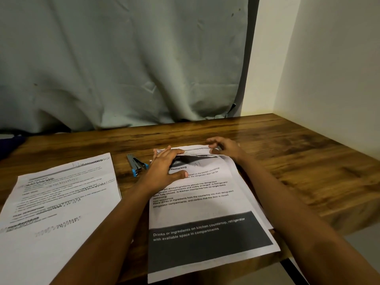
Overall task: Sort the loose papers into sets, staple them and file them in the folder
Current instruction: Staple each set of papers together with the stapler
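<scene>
1. Work surface. A wooden bench [287,157] fills the lower half of the frame. It carries all task items.

2. Paper stack [205,212]. Located at lower centre, slightly right. It consists of several printed sheets, with the edges of lower sheets showing along its right side. The top sheet carries black text and a dark band with white text near its lower end. The handwritten mark "A1" is visible near the top. The upper edge of the stack is lifted and curled over.

3. Left hand [164,171]. It lies flat on the upper left part of the paper stack. The fingers are straight and spread, pressing the sheets down, and the thumb rests on the page.

4. Right hand [223,148]. Located at the upper right corner of the paper stack. The fingers are curled and pinch the turned-up top edge.

5. Second paper set [59,198]. It lies flat at lower left, well apart from the stack. Its text is blurred.

6. Stapler [136,164]. Grey with blue ends. It lies on the bench between the two paper groups, just left of the left hand.

7. Surroundings. A grey-green curtain [123,68] hangs behind the bench. A pale wall [329,58] stands at upper right. A dark blue object [10,145] at the left edge cannot be identified.
</scene>
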Available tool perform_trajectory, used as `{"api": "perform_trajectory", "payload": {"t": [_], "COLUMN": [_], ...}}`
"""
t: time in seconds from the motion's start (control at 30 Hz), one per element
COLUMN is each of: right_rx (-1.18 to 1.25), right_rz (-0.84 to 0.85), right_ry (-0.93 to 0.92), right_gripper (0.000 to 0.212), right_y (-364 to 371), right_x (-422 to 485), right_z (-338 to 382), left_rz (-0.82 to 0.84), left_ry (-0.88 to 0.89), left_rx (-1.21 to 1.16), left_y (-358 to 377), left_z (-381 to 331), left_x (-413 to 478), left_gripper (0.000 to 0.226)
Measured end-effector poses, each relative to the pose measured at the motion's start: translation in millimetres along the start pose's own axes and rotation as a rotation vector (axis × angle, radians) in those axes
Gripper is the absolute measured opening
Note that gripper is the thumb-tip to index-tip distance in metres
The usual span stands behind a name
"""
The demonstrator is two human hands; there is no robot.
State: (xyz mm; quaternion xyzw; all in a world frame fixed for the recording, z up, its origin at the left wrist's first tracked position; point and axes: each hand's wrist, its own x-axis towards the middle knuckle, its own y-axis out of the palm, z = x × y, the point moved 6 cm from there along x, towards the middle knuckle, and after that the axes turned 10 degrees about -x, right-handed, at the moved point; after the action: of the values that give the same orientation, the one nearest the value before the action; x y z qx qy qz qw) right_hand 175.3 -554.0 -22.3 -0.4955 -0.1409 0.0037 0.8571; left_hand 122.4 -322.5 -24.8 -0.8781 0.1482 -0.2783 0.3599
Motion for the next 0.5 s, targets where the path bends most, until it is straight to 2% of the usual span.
{"api": "perform_trajectory", "payload": {"t": [0.1, 0.17, 0.37, 0.43, 0.5], "right_rx": [-0.076, -0.032, 0.391, 0.493, 0.565], "right_rz": [-0.039, -0.039, -0.047, -0.063, -0.09], "right_ry": [-0.001, -0.024, -0.005, 0.044, 0.104], "right_gripper": [0.041, 0.039, 0.031, 0.037, 0.053], "right_y": [-3.7, -3.8, -10.6, -11.4, -12.5], "right_x": [-0.2, -2.4, -15.4, -15.6, -16.5], "right_z": [5.3, 7.3, 16.7, 14.2, 8.0], "left_rz": [0.0, 0.003, -0.002, -0.006, -0.003], "left_ry": [-0.001, -0.005, -0.001, 0.008, 0.009], "left_rx": [-0.003, -0.007, -0.004, -0.012, -0.009], "left_y": [-0.6, -0.5, 0.0, -0.4, -0.2], "left_z": [-0.8, -0.7, 0.1, -0.2, -0.2], "left_x": [-0.2, -0.4, 0.2, 0.3, -0.3], "left_gripper": [0.068, 0.068, 0.067, 0.068, 0.07]}}
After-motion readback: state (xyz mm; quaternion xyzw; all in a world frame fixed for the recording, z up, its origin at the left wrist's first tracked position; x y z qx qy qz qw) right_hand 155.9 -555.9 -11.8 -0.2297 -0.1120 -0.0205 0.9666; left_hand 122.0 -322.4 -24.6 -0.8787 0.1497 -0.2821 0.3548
